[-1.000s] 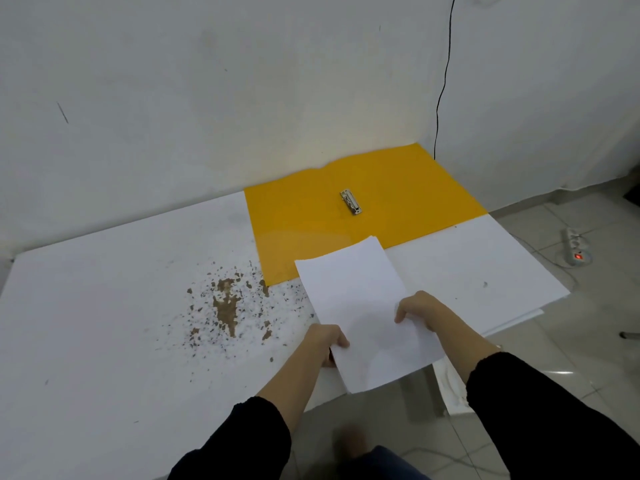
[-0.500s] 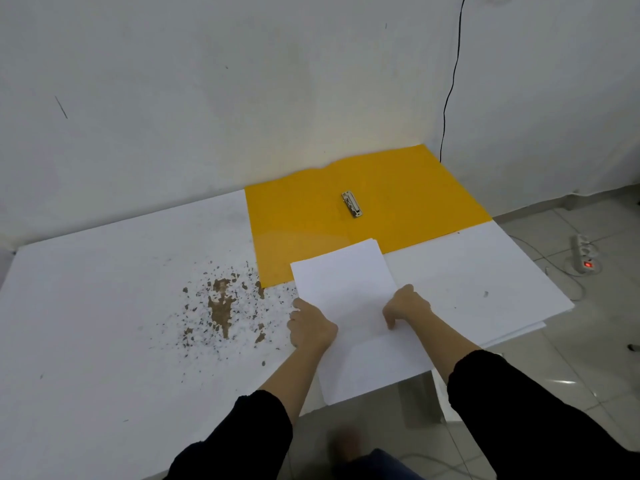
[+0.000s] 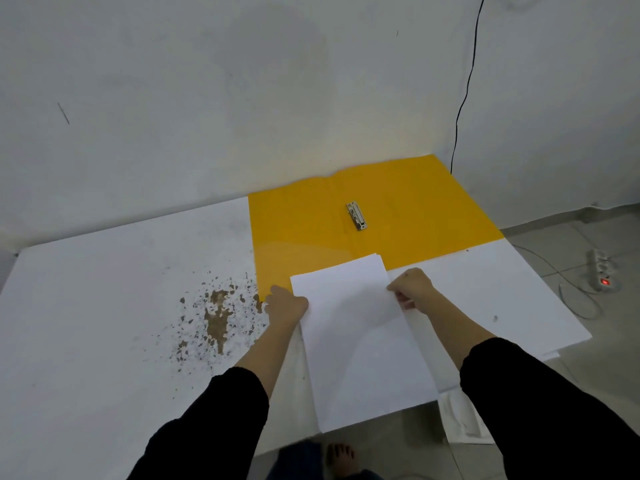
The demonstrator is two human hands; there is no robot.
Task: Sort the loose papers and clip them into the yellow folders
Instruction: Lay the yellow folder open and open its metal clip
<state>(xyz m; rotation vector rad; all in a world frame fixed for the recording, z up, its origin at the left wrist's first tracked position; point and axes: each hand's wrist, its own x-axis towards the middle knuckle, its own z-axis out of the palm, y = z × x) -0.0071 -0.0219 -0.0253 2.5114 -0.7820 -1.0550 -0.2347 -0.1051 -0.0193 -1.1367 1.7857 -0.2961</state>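
Flaking table (image 3: 104, 271); left grip (image 3: 285, 304), right grip (image 3: 412, 289) pinch smooth rectangular papers (image 3: 360, 341).

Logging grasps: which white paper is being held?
The centre paper, gripped at both side edges by left hand and right hand, far corner over the yellow folder; the table sheets lie flat.

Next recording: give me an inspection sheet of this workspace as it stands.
Surface: white table, coating chipped in a brown patch.
Job's things: yellow folder open against the wall, metal clip at its fold; papers overlap its near edge.
Clutter: white item on floor under table edge, unclear.
Hands: left hand grips papers' left edge; right hand pinches right edge.
Cables: black cable down the wall; lit power strip on floor.
Surroundings: white wall, tiled floor.
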